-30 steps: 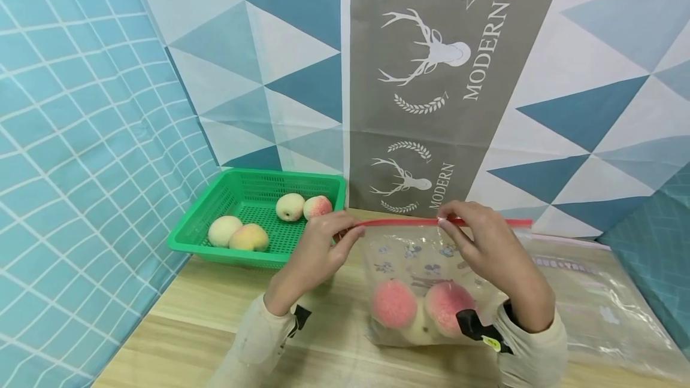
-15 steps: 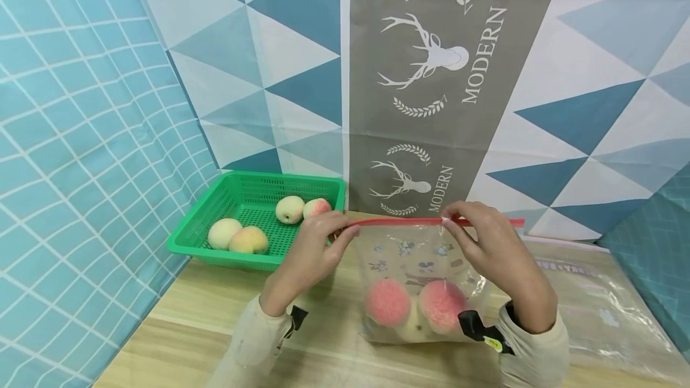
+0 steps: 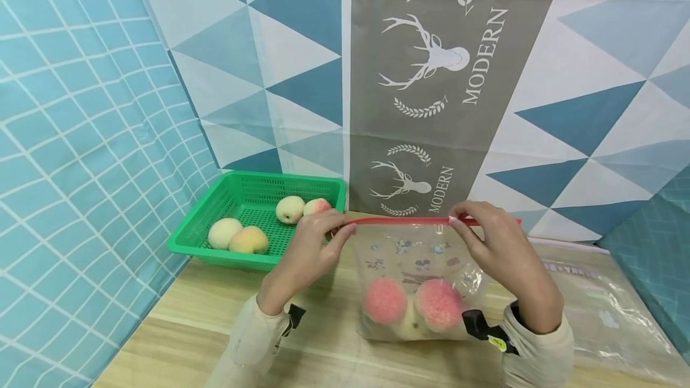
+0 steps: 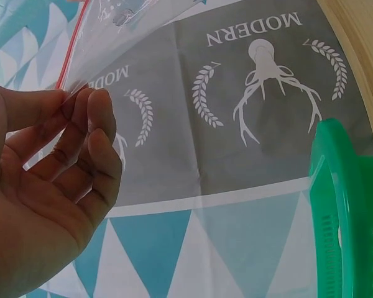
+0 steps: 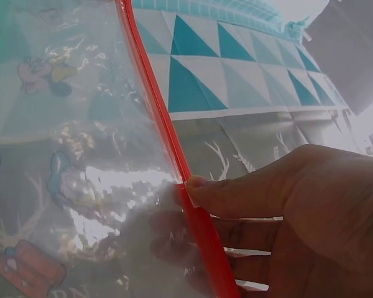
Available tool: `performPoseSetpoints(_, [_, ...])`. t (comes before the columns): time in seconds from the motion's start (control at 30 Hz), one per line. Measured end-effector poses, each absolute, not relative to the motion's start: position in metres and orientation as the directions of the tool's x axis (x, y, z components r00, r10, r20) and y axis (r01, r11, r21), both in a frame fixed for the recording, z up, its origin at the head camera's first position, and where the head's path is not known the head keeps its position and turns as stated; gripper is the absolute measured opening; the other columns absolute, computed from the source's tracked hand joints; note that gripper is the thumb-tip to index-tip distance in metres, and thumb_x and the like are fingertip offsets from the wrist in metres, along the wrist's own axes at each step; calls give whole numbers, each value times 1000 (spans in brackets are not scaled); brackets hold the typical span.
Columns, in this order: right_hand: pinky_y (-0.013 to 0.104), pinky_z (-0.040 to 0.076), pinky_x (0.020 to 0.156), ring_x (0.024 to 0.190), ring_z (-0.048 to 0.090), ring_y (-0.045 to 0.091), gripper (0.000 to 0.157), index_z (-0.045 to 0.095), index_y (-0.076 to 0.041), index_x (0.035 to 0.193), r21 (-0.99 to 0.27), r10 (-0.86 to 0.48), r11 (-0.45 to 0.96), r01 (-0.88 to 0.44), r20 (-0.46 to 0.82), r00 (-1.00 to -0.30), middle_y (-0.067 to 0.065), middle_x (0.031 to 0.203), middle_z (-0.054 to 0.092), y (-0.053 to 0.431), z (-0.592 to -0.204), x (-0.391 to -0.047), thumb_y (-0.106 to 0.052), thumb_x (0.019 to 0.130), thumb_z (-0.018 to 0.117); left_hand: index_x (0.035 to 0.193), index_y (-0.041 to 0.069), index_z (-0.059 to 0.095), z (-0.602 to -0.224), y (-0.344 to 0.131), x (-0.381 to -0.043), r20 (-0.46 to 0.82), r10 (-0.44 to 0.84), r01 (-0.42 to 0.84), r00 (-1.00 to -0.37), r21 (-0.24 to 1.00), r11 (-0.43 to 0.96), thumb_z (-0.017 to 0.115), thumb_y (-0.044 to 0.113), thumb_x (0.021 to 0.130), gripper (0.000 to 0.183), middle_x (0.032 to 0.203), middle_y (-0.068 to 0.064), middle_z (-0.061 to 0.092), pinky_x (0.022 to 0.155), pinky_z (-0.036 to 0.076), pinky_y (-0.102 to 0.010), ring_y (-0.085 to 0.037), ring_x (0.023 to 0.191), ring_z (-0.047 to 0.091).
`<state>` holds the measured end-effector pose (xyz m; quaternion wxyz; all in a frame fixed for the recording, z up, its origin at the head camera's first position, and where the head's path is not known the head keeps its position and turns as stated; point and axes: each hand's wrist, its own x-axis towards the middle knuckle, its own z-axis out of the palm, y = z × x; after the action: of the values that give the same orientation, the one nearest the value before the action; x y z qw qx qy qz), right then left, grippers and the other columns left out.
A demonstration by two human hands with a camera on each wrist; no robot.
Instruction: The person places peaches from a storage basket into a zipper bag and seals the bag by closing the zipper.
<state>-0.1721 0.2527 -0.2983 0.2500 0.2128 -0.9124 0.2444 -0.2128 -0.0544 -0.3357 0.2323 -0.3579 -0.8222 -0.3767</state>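
A clear zipper bag (image 3: 426, 244) with a red strip along its top stands upright on the table, cartoon prints on its front. Inside lie two pink peaches (image 3: 385, 300) and a paler one between them, low in the bag. My left hand (image 3: 317, 244) pinches the strip's left end between thumb and index finger; the left wrist view shows its other fingers loosely curled. On the right part of the red strip (image 5: 155, 102), my right hand (image 3: 498, 250) pinches with thumb and forefinger at a small whitish slider. Its other fingers show through the film behind the bag.
To the left at the back, a green basket (image 3: 215, 256) holds several peaches (image 3: 249, 239). A flat clear bag (image 3: 598, 316) lies at the right of the wooden table (image 3: 178, 328). Patterned cloth hangs close behind and at both sides.
My right hand has moved a little to the right along the red strip. The bag and my left hand have shifted slightly left.
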Motion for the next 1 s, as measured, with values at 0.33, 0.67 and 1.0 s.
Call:
performPoseSetpoints(0.33, [54, 54, 80, 93, 67, 32, 9, 70, -5, 101, -341, -262, 790, -509, 562, -784, 10, 96, 70, 258, -295, -172, -4, 91, 69, 90, 10, 73, -335, -58, -214, 656, 399, 758, -641, 459, 463, 65, 14, 97, 12, 79, 6, 64, 64, 48, -23, -6, 72, 53])
performPoseSetpoints(0.67, [56, 53, 80, 93, 66, 34, 10, 69, -3, 102, -350, -243, 798, -491, 558, -793, 12, 97, 70, 266, -296, -173, -5, 92, 69, 91, 9, 75, -334, -61, -216, 646, 398, 750, -652, 471, 464, 65, 13, 97, 12, 79, 5, 64, 62, 52, -32, -7, 72, 54])
performPoseSetpoints(1.0, [58, 52, 81, 96, 64, 35, 11, 70, -2, 103, -358, -221, 807, -470, 554, -803, 14, 99, 70, 273, -297, -172, -6, 92, 69, 89, 10, 74, -334, -61, -216, 634, 394, 738, -666, 481, 474, 65, 12, 97, 11, 75, 6, 57, 60, 50, -34, -8, 72, 50])
